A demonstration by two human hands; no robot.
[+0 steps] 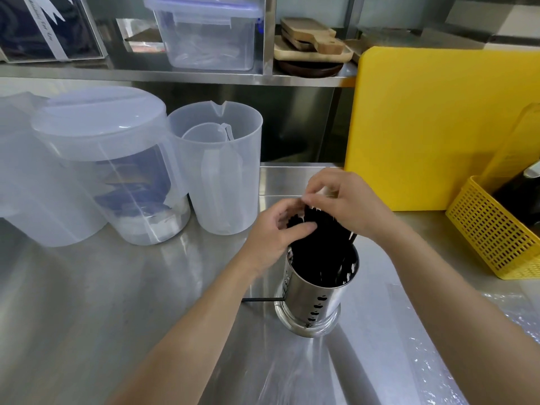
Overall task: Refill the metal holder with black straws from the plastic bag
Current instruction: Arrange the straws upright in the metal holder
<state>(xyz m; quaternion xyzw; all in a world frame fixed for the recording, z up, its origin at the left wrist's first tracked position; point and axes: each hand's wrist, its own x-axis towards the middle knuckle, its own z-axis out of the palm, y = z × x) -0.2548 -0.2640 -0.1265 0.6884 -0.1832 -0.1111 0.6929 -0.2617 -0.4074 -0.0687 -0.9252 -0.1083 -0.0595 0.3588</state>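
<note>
A perforated metal holder (317,296) stands upright on the steel counter, centre right. A bundle of black straws (318,229) stands in it, tops sticking out above the rim. My left hand (277,229) grips the bundle from the left, thumb across the straws. My right hand (347,200) closes over the straw tops from the right, pinching something pale and thin there. One loose black straw (260,299) lies flat on the counter to the holder's left. A clear plastic bag (514,314) shows crumpled at the lower right, partly behind my right forearm.
Clear plastic pitchers (102,159) and a measuring jug (222,168) stand at the left. A yellow cutting board (432,127) leans at the back right, with a yellow mesh basket (485,229) beside it. A shelf above holds a lidded container (210,33) and wooden boards (312,39).
</note>
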